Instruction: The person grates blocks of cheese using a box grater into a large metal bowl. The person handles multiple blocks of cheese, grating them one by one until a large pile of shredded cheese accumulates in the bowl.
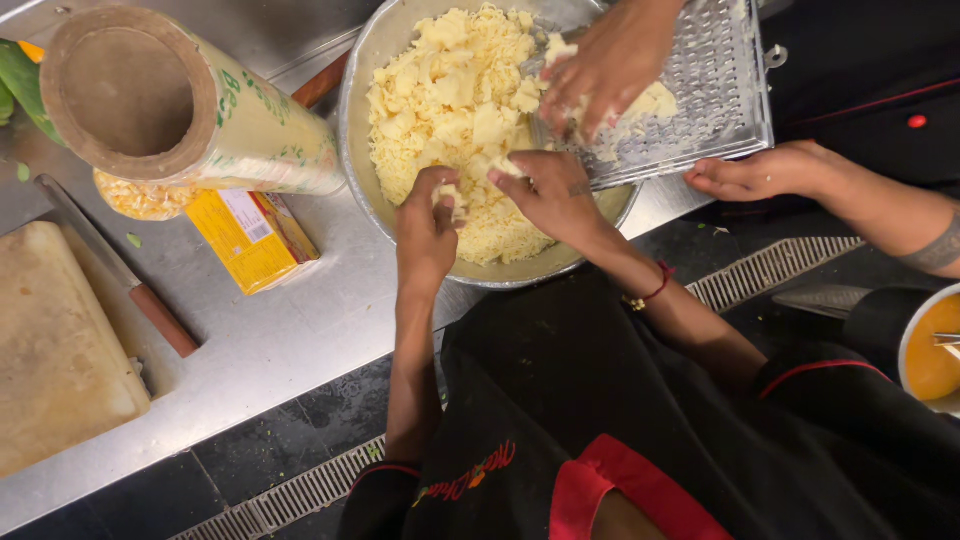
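cling film roll (pixel 190 105), yellow box (pixel 252 238), knife (pixel 120 270)

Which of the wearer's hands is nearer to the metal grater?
Right. The right hand is in the steel bowl beside the grater's lower edge, nearly touching it. The left hand is farther off, over the grated cheese.

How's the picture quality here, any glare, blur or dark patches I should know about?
Head view: warm, even light; soft glare on the steel counter and the bowl's rim. The co-worker's hand on the grater looks slightly motion-blurred. The left hand and right hand, in the grated cheese, are fairly sharp. The dark uniform loses detail; wide-angle bending shows at the edges.
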`<action>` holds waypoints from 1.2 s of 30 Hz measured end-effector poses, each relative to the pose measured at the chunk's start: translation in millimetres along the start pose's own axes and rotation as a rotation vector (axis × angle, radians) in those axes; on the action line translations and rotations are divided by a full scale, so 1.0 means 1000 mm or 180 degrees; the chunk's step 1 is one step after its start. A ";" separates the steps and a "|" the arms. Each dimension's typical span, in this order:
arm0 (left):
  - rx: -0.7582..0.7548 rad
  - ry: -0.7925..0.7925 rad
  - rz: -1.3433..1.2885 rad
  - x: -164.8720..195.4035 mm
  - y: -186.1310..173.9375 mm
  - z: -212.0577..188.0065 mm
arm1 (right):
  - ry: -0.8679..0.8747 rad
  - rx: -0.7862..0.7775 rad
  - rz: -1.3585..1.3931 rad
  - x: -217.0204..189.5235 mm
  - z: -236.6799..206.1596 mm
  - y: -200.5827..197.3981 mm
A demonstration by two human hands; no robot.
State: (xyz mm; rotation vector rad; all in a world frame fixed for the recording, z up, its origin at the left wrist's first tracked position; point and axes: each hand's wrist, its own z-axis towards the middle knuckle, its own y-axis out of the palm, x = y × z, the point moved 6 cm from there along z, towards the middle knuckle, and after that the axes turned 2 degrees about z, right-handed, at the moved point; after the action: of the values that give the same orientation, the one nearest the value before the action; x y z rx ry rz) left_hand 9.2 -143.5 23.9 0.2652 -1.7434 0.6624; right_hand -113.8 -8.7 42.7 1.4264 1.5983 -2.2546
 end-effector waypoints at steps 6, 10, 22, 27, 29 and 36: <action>0.0664 -0.0132 -0.0112 -0.004 -0.009 0.003 | -0.0514 0.0214 0.0518 -0.018 -0.007 0.005; 0.0937 -0.0175 0.0335 -0.011 -0.019 0.006 | 0.0291 -0.0231 0.1613 -0.020 -0.009 0.018; 0.0418 0.0791 0.0230 0.002 -0.005 -0.008 | -0.0396 0.0247 0.0601 -0.003 -0.009 0.010; 0.0676 0.0318 0.0667 -0.001 0.006 -0.008 | -0.0989 0.0426 0.0516 -0.009 -0.019 0.008; 0.0659 0.0254 0.0817 0.003 0.015 -0.007 | -0.1215 0.0438 0.0218 -0.010 -0.028 0.000; 0.0801 0.1569 0.2134 0.014 0.035 0.061 | -0.0592 -0.0070 0.0341 0.035 -0.062 -0.001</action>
State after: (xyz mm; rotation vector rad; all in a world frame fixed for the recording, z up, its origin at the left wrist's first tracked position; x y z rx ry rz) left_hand -62.1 -146.9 17.9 -0.3145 -1.2504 1.3122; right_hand -94.6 55.0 16.3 1.2247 1.4509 -2.2278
